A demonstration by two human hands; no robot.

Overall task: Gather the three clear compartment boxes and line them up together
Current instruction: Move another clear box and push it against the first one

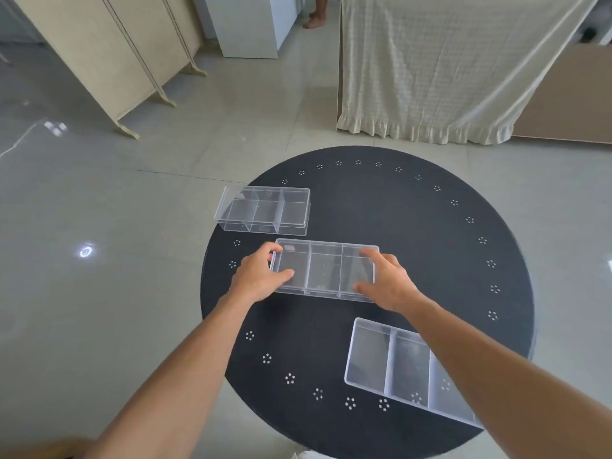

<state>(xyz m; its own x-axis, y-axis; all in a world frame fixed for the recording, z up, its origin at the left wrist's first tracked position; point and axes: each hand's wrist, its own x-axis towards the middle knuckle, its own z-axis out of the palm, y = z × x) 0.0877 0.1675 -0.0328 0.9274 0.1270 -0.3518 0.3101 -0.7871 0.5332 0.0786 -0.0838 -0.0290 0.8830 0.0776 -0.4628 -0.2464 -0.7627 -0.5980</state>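
Note:
Three clear compartment boxes lie on a round black table [414, 226]. The middle box [326, 270] sits near the table's centre-left. My left hand [256, 276] grips its left end, thumb on the near edge and fingers over the far corner. My right hand [385, 281] holds its right end the same way. The far box [265, 210] rests at the table's left rim, its left end hanging over the edge. The near box [390, 366] lies at the front right, tilted, and my right forearm covers part of it.
A tiled floor surrounds the table. A cream folding screen [109, 58] stands at the back left, a white cabinet [251, 24] behind it, and a cream cloth [440, 61] hangs at the back right. Someone's bare foot [313, 21] shows at the top.

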